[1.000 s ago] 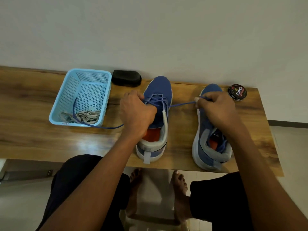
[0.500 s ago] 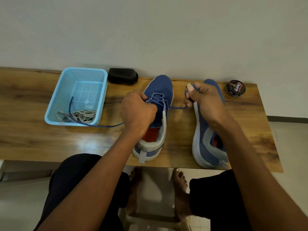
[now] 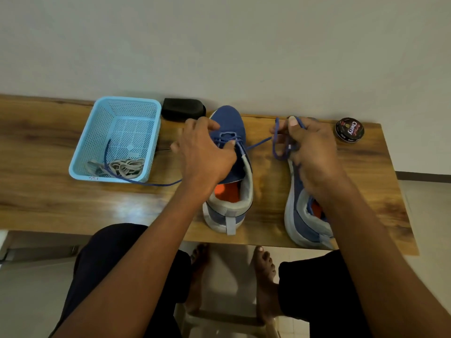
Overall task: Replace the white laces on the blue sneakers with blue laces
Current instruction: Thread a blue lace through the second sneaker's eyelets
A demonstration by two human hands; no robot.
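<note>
Single head-worn view, close above, facing down over wooden table (image 3: 61, 147).

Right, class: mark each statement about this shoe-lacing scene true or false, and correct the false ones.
1. The white laces lie in the light blue basket. True.
2. The right hand holds a loop of blue lace. True.
3. The polish tin stands left of the basket. False: it stands at the table's right end.
4. The left hand rests in the basket. False: it is at the left sneaker, by the lacing.
5. Both sneakers stand on the floor. False: they are on the wooden table.
</note>
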